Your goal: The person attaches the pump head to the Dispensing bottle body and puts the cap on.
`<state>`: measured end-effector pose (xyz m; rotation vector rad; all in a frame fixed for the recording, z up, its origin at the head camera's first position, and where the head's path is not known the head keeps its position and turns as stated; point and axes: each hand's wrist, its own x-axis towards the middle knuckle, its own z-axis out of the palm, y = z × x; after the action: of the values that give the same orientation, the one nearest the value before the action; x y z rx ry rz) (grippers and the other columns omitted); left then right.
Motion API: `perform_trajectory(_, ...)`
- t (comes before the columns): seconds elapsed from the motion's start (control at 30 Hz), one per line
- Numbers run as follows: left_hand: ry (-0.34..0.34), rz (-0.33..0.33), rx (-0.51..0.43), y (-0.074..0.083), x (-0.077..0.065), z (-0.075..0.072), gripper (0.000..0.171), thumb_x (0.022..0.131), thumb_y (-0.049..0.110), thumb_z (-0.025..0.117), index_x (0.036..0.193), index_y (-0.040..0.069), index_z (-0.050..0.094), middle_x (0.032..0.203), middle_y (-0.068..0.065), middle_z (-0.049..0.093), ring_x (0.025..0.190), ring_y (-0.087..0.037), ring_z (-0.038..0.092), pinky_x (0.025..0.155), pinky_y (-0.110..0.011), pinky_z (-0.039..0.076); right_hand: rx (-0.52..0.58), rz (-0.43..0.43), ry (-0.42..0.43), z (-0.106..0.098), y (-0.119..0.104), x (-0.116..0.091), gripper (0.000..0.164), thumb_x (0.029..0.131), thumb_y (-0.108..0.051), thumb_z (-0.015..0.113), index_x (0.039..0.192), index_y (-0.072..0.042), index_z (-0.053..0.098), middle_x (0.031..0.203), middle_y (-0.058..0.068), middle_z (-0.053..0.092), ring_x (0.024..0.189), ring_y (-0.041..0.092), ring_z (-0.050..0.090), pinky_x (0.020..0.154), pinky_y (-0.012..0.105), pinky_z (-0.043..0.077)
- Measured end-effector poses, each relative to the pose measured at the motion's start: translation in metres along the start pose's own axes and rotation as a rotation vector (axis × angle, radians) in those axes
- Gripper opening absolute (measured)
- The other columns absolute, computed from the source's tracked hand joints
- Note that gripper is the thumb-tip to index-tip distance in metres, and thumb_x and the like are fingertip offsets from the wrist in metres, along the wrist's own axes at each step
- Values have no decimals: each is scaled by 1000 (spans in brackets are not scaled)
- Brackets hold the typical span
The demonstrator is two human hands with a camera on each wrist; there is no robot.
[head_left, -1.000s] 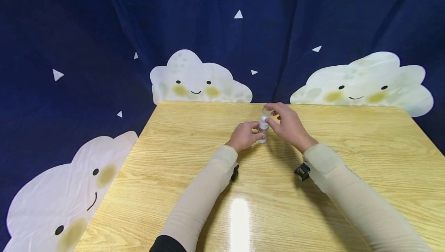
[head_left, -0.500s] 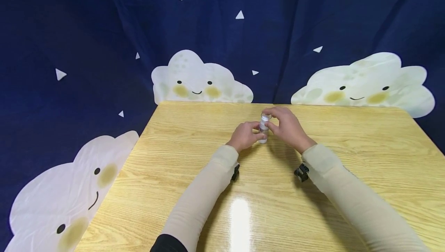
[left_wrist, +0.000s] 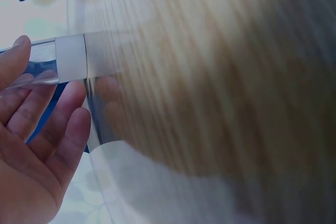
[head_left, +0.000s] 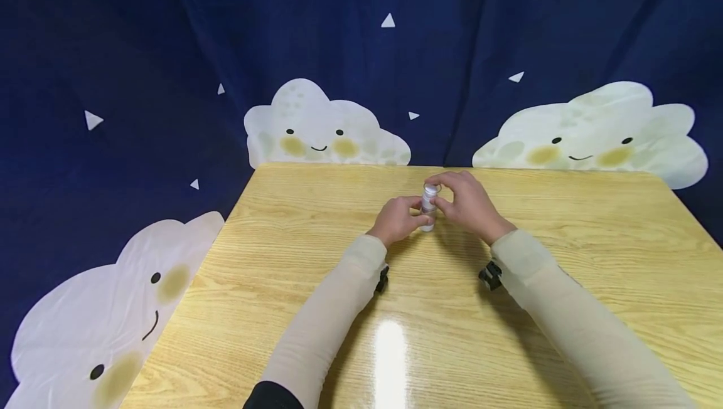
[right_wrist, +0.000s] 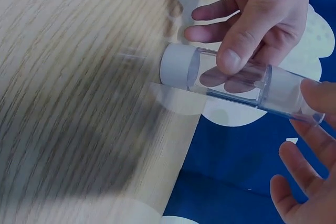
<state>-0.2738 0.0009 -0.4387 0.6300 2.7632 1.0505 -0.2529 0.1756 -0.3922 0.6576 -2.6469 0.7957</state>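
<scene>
A small clear bottle (right_wrist: pixel 236 82) with a white base (right_wrist: pixel 176 66) stands upright on the wooden table, near its far edge. Its white top sits inside a clear cap (head_left: pixel 432 189). My left hand (head_left: pixel 395 219) grips the bottle's clear body between thumb and fingers; in the left wrist view its lower fingers stay loose beside the white base. From the right, my right hand (head_left: pixel 467 205) pinches the clear cap, thumb on the near side and index finger at the rim. Its other fingers (right_wrist: pixel 310 177) are spread apart from the bottle in the right wrist view.
The wooden table (head_left: pixel 271 271) spreads out around both arms, with a bright glare strip near the front. Just behind its far edge hangs a dark blue curtain (head_left: pixel 339 32) printed with white clouds and triangles. Small black devices (head_left: pixel 490 275) sit under both wrists.
My right hand has brought the clear cap from just behind the bottle's white top down over it. Over the last half second both hands look nearly still, and my left hand keeps its grip.
</scene>
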Motion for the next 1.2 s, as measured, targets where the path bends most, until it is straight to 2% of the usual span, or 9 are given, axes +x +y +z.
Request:
perform_trajectory(0.27,5,-11,0,1,0,0,37,91,32,72,126,19,69,120,0,73,111,-17,68,96,-31,54,-30,44,-19,0,-1,0,27,90,-13,72,117,-10,70,125,13,70,113,39,58,92,62,43)
perform_trajectory(0.5,12,-12,7,2,2,-3,33,91,31,72,122,18,71,118,-1,74,108,-18,69,94,-31,54,-105,30,-20,-2,-5,3,26,90,-14,71,116,-12,70,125,11,70,108,35,56,87,57,41)
perform_trajectory(0.7,4,-13,15,-1,2,0,33,91,33,72,121,19,72,118,0,74,109,-17,69,91,-29,54,-114,4,9,3,-4,0,25,90,-15,73,114,-12,71,122,10,71,102,35,58,81,54,44)
perform_trajectory(0.8,5,-11,7,0,1,1,34,91,32,72,122,18,71,119,0,74,112,-18,68,94,-31,54,-109,-6,29,4,-3,-2,25,89,-15,74,113,-12,72,120,10,72,98,35,59,77,53,46)
perform_trajectory(0.97,-3,-15,-2,-1,-1,4,35,91,32,72,123,19,70,122,2,73,114,-17,68,96,-30,54,-67,18,25,8,-1,-5,26,89,-12,73,115,-9,70,121,12,71,101,36,60,79,55,47)
perform_trajectory(1.2,10,-17,-9,3,-1,3,34,92,31,71,125,20,70,122,2,73,114,-17,68,95,-31,55,62,48,-34,2,-1,-3,38,92,-8,68,129,-4,60,124,18,67,114,38,60,100,54,45)
